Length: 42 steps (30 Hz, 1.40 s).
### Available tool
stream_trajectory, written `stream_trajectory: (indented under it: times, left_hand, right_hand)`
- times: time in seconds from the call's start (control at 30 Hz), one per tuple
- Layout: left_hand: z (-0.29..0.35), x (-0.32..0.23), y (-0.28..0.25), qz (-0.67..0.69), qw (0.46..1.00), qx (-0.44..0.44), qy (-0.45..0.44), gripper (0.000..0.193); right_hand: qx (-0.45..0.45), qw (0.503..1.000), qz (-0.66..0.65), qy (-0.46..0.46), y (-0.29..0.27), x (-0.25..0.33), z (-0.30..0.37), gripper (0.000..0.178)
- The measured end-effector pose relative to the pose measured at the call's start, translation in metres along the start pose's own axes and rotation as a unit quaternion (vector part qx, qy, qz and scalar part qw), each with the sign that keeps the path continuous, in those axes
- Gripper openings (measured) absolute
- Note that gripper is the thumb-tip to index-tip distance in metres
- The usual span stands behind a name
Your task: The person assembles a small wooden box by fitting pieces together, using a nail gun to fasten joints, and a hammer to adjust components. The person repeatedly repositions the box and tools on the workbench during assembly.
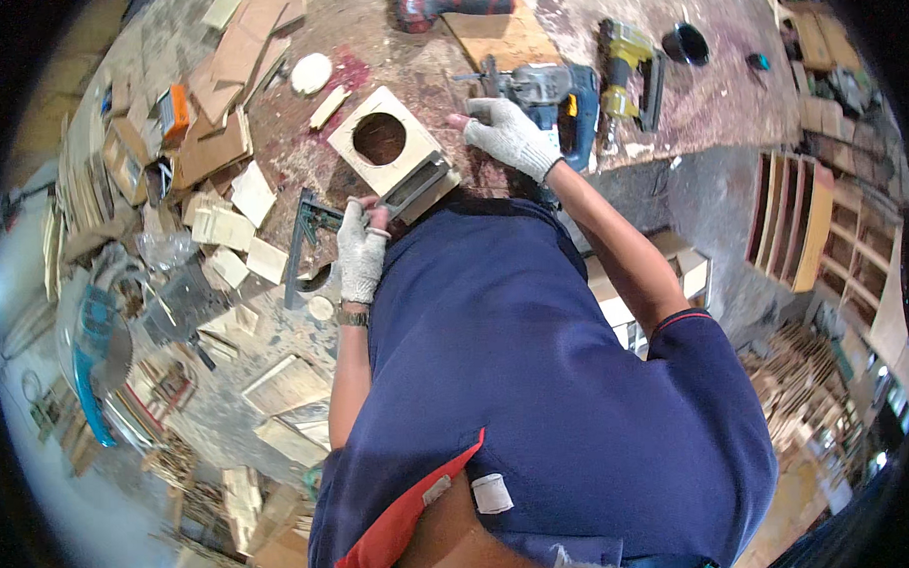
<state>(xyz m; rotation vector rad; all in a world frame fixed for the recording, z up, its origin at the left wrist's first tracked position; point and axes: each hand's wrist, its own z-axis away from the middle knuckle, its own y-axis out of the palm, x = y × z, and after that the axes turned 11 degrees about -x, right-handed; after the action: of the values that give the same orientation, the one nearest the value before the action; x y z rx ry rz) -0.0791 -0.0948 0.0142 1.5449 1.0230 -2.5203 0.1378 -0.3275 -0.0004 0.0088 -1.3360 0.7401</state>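
A pale wooden box [348, 148] with a round hole in its face and a long slot along its near side stands at the bench's near edge, against my body. My left hand [361, 249], in a white knitted glove with bare fingertips, has its fingers closed at the box's near left corner. Beside that hand lies a dark nail gun [301, 239]. To the right of the box, my gloved right hand [509, 137] hovers with fingers stretched leftward and nothing visible in them. Just behind it is a blue and silver jigsaw [548, 85].
A red and black cordless tool [445, 4], a yellow-green power tool [627, 73] and a black cup [685, 45] stand on the far bench. Wood offcuts [222, 227] and an orange box [174, 111] crowd the left. A blue saw [94, 347] sits lower left.
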Motion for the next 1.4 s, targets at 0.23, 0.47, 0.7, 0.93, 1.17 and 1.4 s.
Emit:
stream_trajectory:
  times: [0.23, 0.47, 0.7, 0.93, 1.17, 1.4]
  left_hand:
    - [-0.001, -0.003, 0.007, 0.180, 0.962, 0.049, -0.200, 0.029]
    - [0.003, -0.003, 0.007, 0.185, 0.965, 0.045, -0.178, 0.028]
    - [0.005, 0.001, 0.006, 0.167, 0.969, 0.041, -0.179, 0.030]
    - [0.002, 0.001, 0.006, 0.194, 0.963, 0.053, -0.180, 0.031]
    - [0.000, -0.008, 0.001, 0.195, 0.955, 0.079, -0.210, 0.032]
    - [-0.003, -0.004, 0.001, 0.190, 0.959, 0.093, -0.187, 0.033]
  right_hand:
    - [0.030, 0.994, -0.076, 0.071, 0.007, -0.005, 0.022, 0.041]
    - [0.078, 0.994, -0.019, 0.070, 0.008, 0.008, 0.029, 0.041]
    - [0.078, 0.994, -0.029, 0.066, 0.008, 0.019, 0.033, 0.033]
    - [0.044, 0.998, 0.036, 0.013, 0.011, 0.026, 0.031, 0.026]
    - [0.084, 0.995, 0.051, -0.007, 0.008, 0.020, 0.015, 0.030]
    - [0.090, 0.994, 0.056, -0.027, 0.008, 0.024, 0.010, 0.030]
